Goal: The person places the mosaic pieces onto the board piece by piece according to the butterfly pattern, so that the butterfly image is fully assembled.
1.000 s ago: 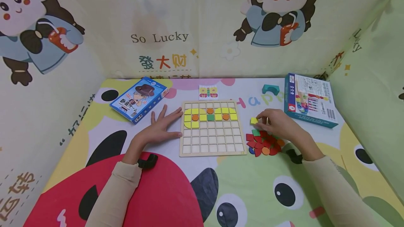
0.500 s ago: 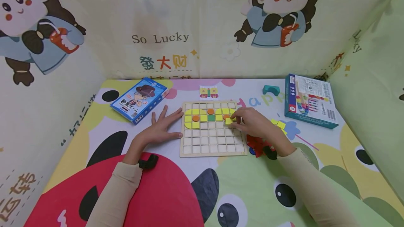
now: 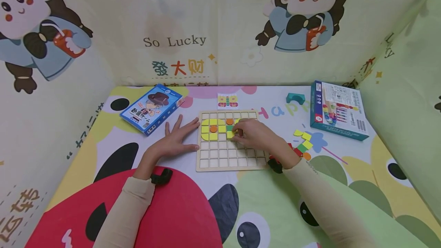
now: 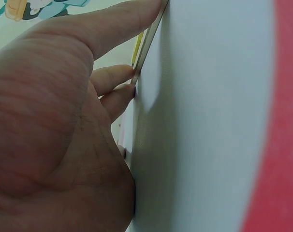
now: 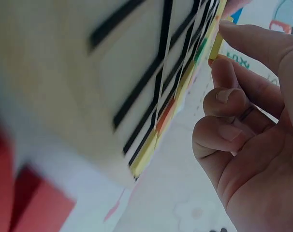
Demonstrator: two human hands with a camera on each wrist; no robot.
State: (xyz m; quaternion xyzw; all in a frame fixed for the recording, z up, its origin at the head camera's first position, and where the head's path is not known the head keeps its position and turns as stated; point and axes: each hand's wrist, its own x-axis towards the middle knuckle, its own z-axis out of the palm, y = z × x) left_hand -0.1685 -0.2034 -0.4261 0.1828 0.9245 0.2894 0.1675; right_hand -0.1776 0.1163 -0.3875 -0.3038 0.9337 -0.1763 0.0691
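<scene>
At the centre of a patterned surface (image 3: 262, 190): one wooden grid board (image 3: 232, 170), flat, part filled. Laid in it: yellow tiles (image 3: 213, 121) along the second and third rows from the top, some with rounded corners; one green tile (image 3: 230, 128); orange discs (image 3: 213, 129), two of them in sight, with much of the upper right masked by the right hand (image 3: 256, 135). Right hand: thumb and forefinger pinching one small yellow tile (image 3: 230, 135) at the cell directly below the green tile; whether seated or held just above cannot be told. Left hand (image 3: 173, 141): fingers spread, thumb and fingertips touching the board's left edge, seemingly to steady it. Behind the board: one picture card (image 3: 227, 101), printed in yellow, red and green; the laid design appears to follow its upper part. Stock to the right: loose yellow tiles (image 3: 306, 136), one loose green tile (image 3: 302, 147), one loose orange disc (image 3: 306, 156) and red pieces (image 3: 298, 152), the last partly hidden. Progress, as judged: upper portion largely laid; fourth row begun with two yellow tiles at its left; lower three rows bare where visible, no red piece seen in place, so perhaps half remains. Also present: one blue box (image 3: 151, 109), left; one teal-edged box (image 3: 339, 110), right; one teal arch block (image 3: 295, 96) near the latter.
</scene>
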